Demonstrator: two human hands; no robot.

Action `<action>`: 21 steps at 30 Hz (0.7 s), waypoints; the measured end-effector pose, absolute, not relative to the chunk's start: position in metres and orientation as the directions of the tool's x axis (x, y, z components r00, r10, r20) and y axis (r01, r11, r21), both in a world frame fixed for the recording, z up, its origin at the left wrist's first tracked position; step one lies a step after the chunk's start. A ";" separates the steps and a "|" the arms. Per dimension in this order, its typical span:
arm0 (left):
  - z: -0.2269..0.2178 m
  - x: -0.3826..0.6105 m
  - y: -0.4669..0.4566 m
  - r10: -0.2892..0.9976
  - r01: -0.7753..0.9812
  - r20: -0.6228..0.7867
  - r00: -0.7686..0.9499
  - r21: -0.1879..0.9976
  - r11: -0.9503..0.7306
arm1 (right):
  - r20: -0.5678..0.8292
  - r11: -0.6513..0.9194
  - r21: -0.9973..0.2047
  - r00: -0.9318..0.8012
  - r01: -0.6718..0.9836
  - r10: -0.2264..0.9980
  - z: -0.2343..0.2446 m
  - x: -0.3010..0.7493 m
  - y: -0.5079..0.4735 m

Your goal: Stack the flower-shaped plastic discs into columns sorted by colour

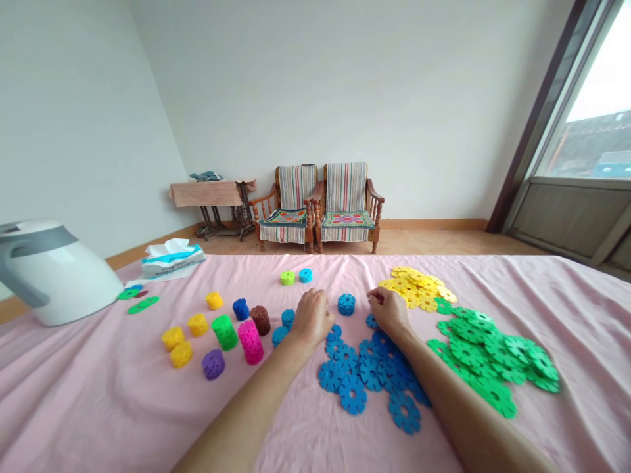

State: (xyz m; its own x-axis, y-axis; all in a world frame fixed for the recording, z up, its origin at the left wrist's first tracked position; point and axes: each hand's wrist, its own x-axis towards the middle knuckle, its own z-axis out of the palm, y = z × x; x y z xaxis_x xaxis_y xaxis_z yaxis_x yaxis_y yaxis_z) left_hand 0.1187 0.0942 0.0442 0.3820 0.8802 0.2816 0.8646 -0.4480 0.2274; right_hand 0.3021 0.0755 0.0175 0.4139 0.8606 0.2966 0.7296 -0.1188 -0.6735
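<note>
A short stack of blue snowflake discs (346, 304) stands on the cloth between my two hands. To its left, my left hand (313, 316) is closed with curled fingers, and whatever may be in them is hidden. My right hand (392, 310), on the stack's other side, has thumb and fingers pinched together; I cannot make out anything between them. Loose blue snowflake discs (353, 394) spread in a heap nearer to me, partly under my right wrist. Two small blue stacks (280, 336) sit beside my left wrist, partly covered by it.
Yellow discs (417, 286) and green discs (478, 348) lie heaped at right. Left stand several stacks, among them a pink stack (250, 341) and a purple stack (213, 364). A white kettle (73, 269) and a tissue pack (172, 259) are on the pink cloth (123, 394).
</note>
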 end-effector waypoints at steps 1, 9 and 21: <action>0.047 0.117 0.095 0.875 0.856 0.265 0.406 0.224 -0.465 | 0.294 -0.120 -0.678 0.417 0.725 0.860 0.018 0.303 0.075; 0.065 0.115 0.081 0.809 0.795 0.025 0.587 0.169 -0.582 | 0.290 -0.116 -0.681 0.412 0.723 0.864 0.014 0.305 0.078; 0.066 0.121 0.076 0.812 0.800 -0.005 0.583 0.178 -0.573 | 0.292 -0.124 -0.659 0.404 0.742 0.867 0.013 0.305 0.078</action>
